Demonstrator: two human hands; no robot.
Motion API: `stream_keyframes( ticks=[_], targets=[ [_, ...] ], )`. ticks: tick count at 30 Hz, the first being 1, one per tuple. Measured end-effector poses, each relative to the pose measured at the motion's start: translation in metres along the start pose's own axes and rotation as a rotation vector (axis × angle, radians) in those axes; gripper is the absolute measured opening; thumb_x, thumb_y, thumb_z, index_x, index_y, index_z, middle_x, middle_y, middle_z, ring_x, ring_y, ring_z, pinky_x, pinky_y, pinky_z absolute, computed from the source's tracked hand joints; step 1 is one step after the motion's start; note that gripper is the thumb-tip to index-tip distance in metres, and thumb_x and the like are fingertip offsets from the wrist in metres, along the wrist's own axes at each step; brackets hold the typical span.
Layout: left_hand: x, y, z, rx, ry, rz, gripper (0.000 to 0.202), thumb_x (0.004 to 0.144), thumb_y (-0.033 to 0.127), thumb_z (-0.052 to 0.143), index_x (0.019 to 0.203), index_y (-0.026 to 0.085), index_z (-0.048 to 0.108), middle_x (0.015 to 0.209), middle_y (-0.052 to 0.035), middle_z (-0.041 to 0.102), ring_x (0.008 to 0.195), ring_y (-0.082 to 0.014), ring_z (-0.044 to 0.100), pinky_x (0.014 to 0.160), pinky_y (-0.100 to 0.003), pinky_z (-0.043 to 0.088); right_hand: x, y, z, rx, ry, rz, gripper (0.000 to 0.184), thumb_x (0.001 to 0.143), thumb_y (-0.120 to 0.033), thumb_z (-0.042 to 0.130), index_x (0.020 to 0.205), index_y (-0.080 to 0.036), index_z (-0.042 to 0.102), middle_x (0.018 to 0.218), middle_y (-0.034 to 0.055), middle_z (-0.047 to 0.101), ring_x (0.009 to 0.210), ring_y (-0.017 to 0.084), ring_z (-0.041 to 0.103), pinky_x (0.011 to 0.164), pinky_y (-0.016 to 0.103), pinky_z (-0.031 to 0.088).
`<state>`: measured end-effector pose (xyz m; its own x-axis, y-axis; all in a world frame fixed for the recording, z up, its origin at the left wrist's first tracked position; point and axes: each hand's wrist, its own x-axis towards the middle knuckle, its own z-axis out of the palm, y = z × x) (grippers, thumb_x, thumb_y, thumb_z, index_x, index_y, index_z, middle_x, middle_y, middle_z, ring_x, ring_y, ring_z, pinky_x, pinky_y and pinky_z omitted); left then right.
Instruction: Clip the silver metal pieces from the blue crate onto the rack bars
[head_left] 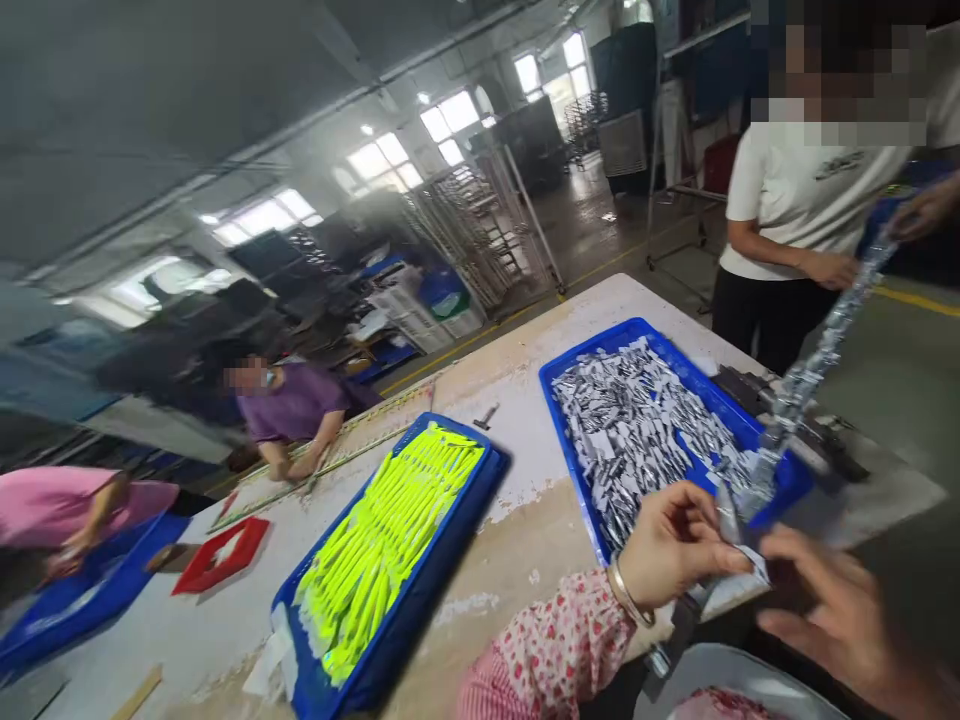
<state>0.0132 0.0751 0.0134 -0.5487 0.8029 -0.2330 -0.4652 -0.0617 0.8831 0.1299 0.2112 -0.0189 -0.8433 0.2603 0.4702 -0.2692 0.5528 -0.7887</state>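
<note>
My left hand, with a bracelet at the wrist and a floral sleeve, is closed in a pinch on a small grey-and-white packet near the table's front edge. My right hand is beside it with fingers spread, touching the same packet. A long strip of joined clear packets rises from there toward a standing person's hand. Just beyond lies a blue tray heaped with several grey and white packets.
A second blue tray holds several neon-yellow pieces. A red tray lies further left. Two seated people work at the table's far side; a person in a white shirt stands at right. Metal racks stand behind.
</note>
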Motion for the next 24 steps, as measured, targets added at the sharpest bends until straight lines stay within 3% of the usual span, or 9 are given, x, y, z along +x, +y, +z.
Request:
stream_keyframes(
  ticks=[1,3,6,8,10,13,16,20,24],
  targets=[
    [-0.002,0.003,0.000,0.045,0.014,0.023,0.056,0.038,0.034,0.092,0.070,0.014,0.050,0.054,0.0055,0.056,0.046,-0.0039,0.051,0.047,-0.015,0.040,0.002,-0.008,0.002,-0.083,-0.053,-0.136,0.022,0.089,-0.040,0.054,0.075,-0.023,0.054,0.062,0.0020,0.058,0.056,0.016,0.059,0.052,0.026,0.043],
    [-0.007,0.009,-0.001,0.168,0.042,0.081,0.047,0.047,0.033,0.090,0.069,0.014,0.053,0.056,0.0055,0.055,0.049,-0.0035,0.049,0.049,-0.015,0.040,0.008,-0.021,0.007,-0.206,-0.026,-0.264,0.031,0.096,-0.021,0.038,0.066,-0.021,0.046,0.055,-0.0001,0.052,0.052,0.013,0.053,0.053,0.027,0.037],
    [-0.011,0.016,-0.010,0.375,0.024,0.178,0.030,0.061,0.024,0.084,0.081,0.017,0.062,0.066,0.0029,0.061,0.060,-0.0078,0.056,0.059,-0.018,0.047,0.015,-0.022,0.015,-0.224,-0.086,-0.297,0.039,0.097,-0.025,0.029,0.060,-0.022,0.038,0.051,-0.0009,0.046,0.050,0.013,0.046,0.053,0.029,0.033],
    [-0.012,0.019,-0.017,0.505,-0.021,0.243,0.027,0.068,0.019,0.078,0.091,0.019,0.065,0.072,0.0014,0.065,0.064,-0.0101,0.059,0.061,-0.020,0.050,0.016,-0.015,0.018,-0.210,-0.084,-0.223,0.041,0.096,-0.028,0.026,0.057,-0.022,0.033,0.049,-0.0015,0.042,0.047,0.013,0.042,0.052,0.029,0.032],
    [-0.011,0.023,-0.025,0.610,-0.029,0.301,0.026,0.069,0.017,0.077,0.093,0.020,0.067,0.078,0.0002,0.068,0.067,-0.0119,0.062,0.064,-0.022,0.053,0.014,-0.008,0.019,-0.192,-0.077,-0.175,0.040,0.096,-0.030,0.027,0.058,-0.022,0.038,0.052,-0.0008,0.046,0.049,0.013,0.044,0.053,0.028,0.035],
    [-0.002,0.029,-0.036,0.633,0.098,0.369,0.026,0.067,0.018,0.078,0.091,0.021,0.068,0.081,0.0000,0.071,0.070,-0.0137,0.065,0.066,-0.024,0.056,0.012,0.004,0.017,-0.131,0.046,-0.038,0.034,0.097,-0.037,0.033,0.078,-0.019,0.055,0.070,0.0026,0.060,0.063,0.013,0.055,0.063,0.025,0.044],
    [0.022,0.033,-0.046,0.582,0.230,0.423,0.030,0.064,0.023,0.080,0.091,0.020,0.068,0.080,0.0002,0.070,0.067,-0.0126,0.064,0.061,-0.021,0.055,0.016,0.023,0.018,-0.194,0.169,0.188,0.033,0.095,-0.044,0.043,0.101,-0.015,0.058,0.089,0.0055,0.065,0.077,0.015,0.060,0.073,0.026,0.047],
    [0.055,0.030,-0.050,0.578,0.198,0.392,0.035,0.063,0.026,0.081,0.094,0.017,0.067,0.075,0.0002,0.068,0.063,-0.0102,0.061,0.054,-0.018,0.052,0.033,0.048,0.030,-0.418,-0.057,0.339,0.043,0.087,-0.052,0.056,0.111,-0.016,0.060,0.100,0.0069,0.066,0.086,0.018,0.063,0.074,0.026,0.047],
    [0.069,0.024,-0.047,0.593,0.166,0.392,0.037,0.065,0.028,0.080,0.096,0.016,0.067,0.078,-0.0013,0.069,0.065,-0.0108,0.062,0.059,-0.020,0.054,0.047,0.061,0.045,-0.533,-0.214,0.377,0.042,0.087,-0.056,0.055,0.098,-0.016,0.065,0.096,0.0077,0.066,0.082,0.018,0.064,0.068,0.025,0.046]
  ],
)
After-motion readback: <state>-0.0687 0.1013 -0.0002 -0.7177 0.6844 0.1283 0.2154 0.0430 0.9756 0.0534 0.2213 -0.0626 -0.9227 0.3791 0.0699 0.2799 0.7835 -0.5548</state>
